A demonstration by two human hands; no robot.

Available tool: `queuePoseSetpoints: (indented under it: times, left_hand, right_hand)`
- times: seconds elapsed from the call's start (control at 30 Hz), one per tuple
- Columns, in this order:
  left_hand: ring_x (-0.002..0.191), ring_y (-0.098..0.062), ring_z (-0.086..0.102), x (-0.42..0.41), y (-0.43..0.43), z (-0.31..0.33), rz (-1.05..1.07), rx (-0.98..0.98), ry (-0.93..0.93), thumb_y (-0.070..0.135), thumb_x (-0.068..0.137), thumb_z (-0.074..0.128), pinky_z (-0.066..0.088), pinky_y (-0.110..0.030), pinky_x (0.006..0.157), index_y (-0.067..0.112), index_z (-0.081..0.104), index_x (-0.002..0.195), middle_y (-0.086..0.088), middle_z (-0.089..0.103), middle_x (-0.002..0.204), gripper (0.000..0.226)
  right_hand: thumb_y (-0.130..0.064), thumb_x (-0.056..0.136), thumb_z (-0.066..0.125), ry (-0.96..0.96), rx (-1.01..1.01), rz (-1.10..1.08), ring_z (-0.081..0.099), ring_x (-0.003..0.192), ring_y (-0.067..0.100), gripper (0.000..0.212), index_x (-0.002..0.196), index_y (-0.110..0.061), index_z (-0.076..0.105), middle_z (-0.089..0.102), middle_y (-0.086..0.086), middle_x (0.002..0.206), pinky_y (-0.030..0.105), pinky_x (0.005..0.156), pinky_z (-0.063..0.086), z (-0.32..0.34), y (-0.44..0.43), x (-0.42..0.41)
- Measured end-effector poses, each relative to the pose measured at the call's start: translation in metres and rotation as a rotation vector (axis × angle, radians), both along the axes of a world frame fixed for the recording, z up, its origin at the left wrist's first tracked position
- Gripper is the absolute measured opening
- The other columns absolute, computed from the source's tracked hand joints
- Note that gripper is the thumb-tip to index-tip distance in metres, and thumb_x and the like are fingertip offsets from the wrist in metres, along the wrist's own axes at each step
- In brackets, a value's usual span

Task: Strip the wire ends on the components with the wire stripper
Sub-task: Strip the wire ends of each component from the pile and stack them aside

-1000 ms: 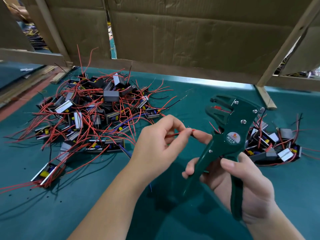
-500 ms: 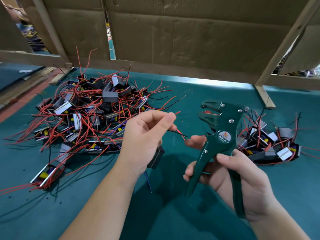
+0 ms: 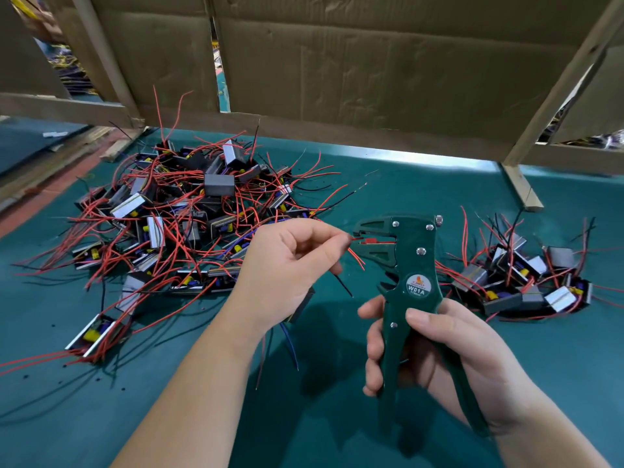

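View from the head, looking down at a green worktop (image 3: 101, 407) with two bare hands in the foreground.

The left hand (image 3: 287, 261) is at centre. Its thumb and forefinger are pressed together, pinching a thin red wire (image 3: 357, 238) close to its end. The other fingers (image 3: 304, 231) curl loosely. The wire's tip reaches right, into the mouth of the stripper (image 3: 416, 265). Whether the tool's jaws bite on it cannot be told. Below the left palm the dark edge of a component (image 3: 301, 307) shows, mostly hidden by the hand. A black wire (image 3: 342, 285) and a blue wire (image 3: 291, 344) trail down from there.

The right hand (image 3: 449, 349) is at lower right, with its fingers wrapped around the stripper's two dark green handles, which stand apart. The tool is upright, its head pointing left towards the left hand. A round label on it reads W01A.

A large left pile (image 3: 189, 211) of small boxy components, tangled in red and black wires, lies beyond the left hand. A smaller right pile (image 3: 520, 282) lies just behind the stripper.

Brown cardboard (image 3: 371, 62) on a wooden frame (image 3: 521, 189) stands along the far edge.
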State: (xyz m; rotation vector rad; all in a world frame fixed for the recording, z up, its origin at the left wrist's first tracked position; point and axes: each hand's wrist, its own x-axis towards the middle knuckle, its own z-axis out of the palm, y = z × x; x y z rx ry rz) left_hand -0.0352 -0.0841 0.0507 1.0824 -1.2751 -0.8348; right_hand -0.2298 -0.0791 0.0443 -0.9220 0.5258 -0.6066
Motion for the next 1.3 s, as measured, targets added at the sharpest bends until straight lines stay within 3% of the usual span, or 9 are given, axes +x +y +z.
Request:
queuePoseSetpoints:
  times: [0.23, 0.5, 0.73, 0.8, 0.87, 1.0, 1.13, 1.2, 1.3]
  left_hand:
    - [0.052, 0.002, 0.054, 0.006, 0.001, 0.001, -0.027, -0.037, -0.122, 0.01, 0.085, 0.064, 0.041, -0.01, 0.055, 0.021, 0.066, 0.076, 0.013, 0.061, 0.056, 0.015]
    - [0.048, -0.004, 0.048, 0.011, 0.0, -0.002, -0.016, -0.026, -0.165, 0.019, 0.083, 0.064, 0.04, -0.015, 0.051, 0.023, 0.068, 0.076, 0.004, 0.054, 0.055, 0.01]
    - [0.054, -0.004, 0.052, 0.013, 0.0, -0.004, -0.009, 0.015, -0.234, 0.026, 0.086, 0.062, 0.039, -0.014, 0.053, 0.025, 0.065, 0.076, 0.007, 0.063, 0.062, 0.01]
    - [0.059, -0.007, 0.053, 0.016, -0.002, -0.007, 0.011, 0.032, -0.308, 0.03, 0.087, 0.058, 0.04, -0.02, 0.054, 0.02, 0.066, 0.077, 0.002, 0.068, 0.07, 0.017]
    - [0.069, -0.013, 0.057, 0.018, -0.005, -0.013, 0.034, 0.01, -0.484, 0.028, 0.088, 0.059, 0.044, -0.023, 0.065, 0.02, 0.066, 0.078, 0.002, 0.067, 0.081, 0.015]
    - [0.078, -0.001, 0.053, 0.016, -0.01, -0.019, 0.041, -0.052, -0.719, 0.021, 0.09, 0.061, 0.035, -0.006, 0.072, 0.019, 0.07, 0.091, 0.003, 0.065, 0.092, 0.009]
    - [0.059, 0.012, 0.052, 0.015, -0.009, -0.019, 0.112, -0.061, -0.526, 0.012, 0.093, 0.058, 0.034, -0.002, 0.059, 0.017, 0.072, 0.101, 0.013, 0.071, 0.082, 0.016]
    - [0.049, 0.003, 0.046, 0.015, -0.008, -0.017, 0.095, -0.011, -0.379, 0.012, 0.096, 0.055, 0.035, -0.01, 0.051, 0.026, 0.067, 0.106, 0.015, 0.074, 0.085, 0.021]
    - [0.05, -0.021, 0.037, 0.014, -0.007, -0.013, 0.035, 0.047, -0.213, 0.016, 0.099, 0.05, 0.037, -0.033, 0.05, 0.032, 0.051, 0.115, 0.013, 0.074, 0.09, 0.023]
  right_hand:
    - [-0.04, 0.066, 0.083, 0.03, 0.007, -0.007, 0.059, 0.06, 0.037, 0.053, 0.096, 0.0, 0.069, 0.06, 0.024, 0.075, 0.049, 0.062, 0.05, 0.001, 0.002, -0.001]
    - [-0.045, 0.068, 0.082, 0.053, 0.001, 0.013, 0.06, 0.06, 0.036, 0.051, 0.094, -0.003, 0.069, 0.061, 0.022, 0.074, 0.05, 0.063, 0.05, 0.001, 0.001, -0.002]
    - [-0.056, 0.063, 0.081, 0.071, 0.027, -0.06, 0.056, 0.052, 0.032, 0.054, 0.084, -0.008, 0.067, 0.057, 0.02, 0.068, 0.045, 0.056, 0.05, 0.0, 0.007, 0.004]
    - [-0.059, 0.063, 0.079, 0.113, 0.051, -0.151, 0.051, 0.044, 0.028, 0.054, 0.078, -0.009, 0.064, 0.053, 0.018, 0.063, 0.039, 0.048, 0.047, 0.001, 0.01, 0.01]
    - [-0.055, 0.066, 0.077, 0.183, 0.076, -0.261, 0.042, 0.036, 0.023, 0.048, 0.069, -0.011, 0.058, 0.047, 0.015, 0.057, 0.031, 0.041, 0.041, 0.0, 0.008, 0.013]
    - [-0.044, 0.067, 0.078, 0.107, 0.065, -0.25, 0.047, 0.041, 0.025, 0.038, 0.073, -0.01, 0.062, 0.05, 0.015, 0.06, 0.034, 0.044, 0.045, -0.001, 0.004, 0.014]
    - [-0.042, 0.053, 0.088, -0.086, 0.094, -0.206, 0.061, 0.066, 0.036, 0.058, 0.092, -0.004, 0.069, 0.059, 0.022, 0.079, 0.05, 0.063, 0.054, -0.006, -0.001, 0.01]
    - [-0.038, 0.048, 0.089, -0.086, 0.12, -0.206, 0.062, 0.069, 0.038, 0.061, 0.094, -0.003, 0.07, 0.059, 0.023, 0.08, 0.052, 0.065, 0.054, -0.007, -0.004, 0.006]
    - [-0.033, 0.044, 0.089, -0.063, 0.184, -0.19, 0.062, 0.068, 0.038, 0.062, 0.093, -0.002, 0.07, 0.059, 0.023, 0.08, 0.052, 0.064, 0.054, -0.007, -0.005, 0.004]
